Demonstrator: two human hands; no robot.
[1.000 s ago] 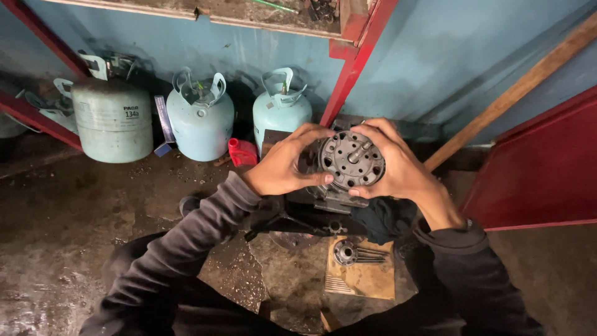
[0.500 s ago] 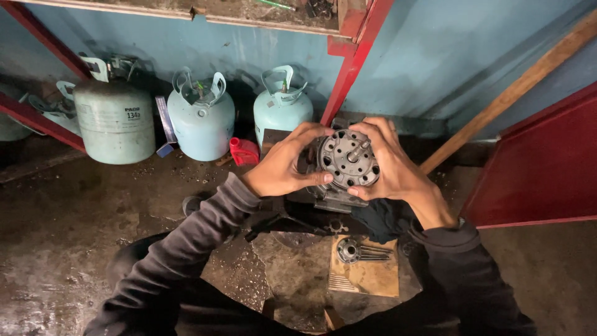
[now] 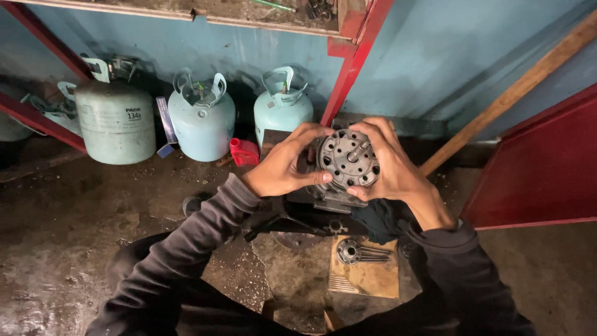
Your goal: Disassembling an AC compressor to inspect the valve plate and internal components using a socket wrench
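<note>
Round metal part (image 3: 348,158) (holed face), gripped by left hand (image 3: 283,167), right hand (image 3: 392,168)

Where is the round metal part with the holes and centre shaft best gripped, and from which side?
By its outer rim, from opposite sides, probably. The round metal part faces up towards the camera with a shaft sticking out of its middle, so the face offers little to hold. The left hand and right hand already clasp its edge that way.

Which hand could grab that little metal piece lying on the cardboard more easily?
Probably the right hand: the small metal part on the cardboard lies below it. The left hand sits farther off; both grip the round metal disc.
</note>
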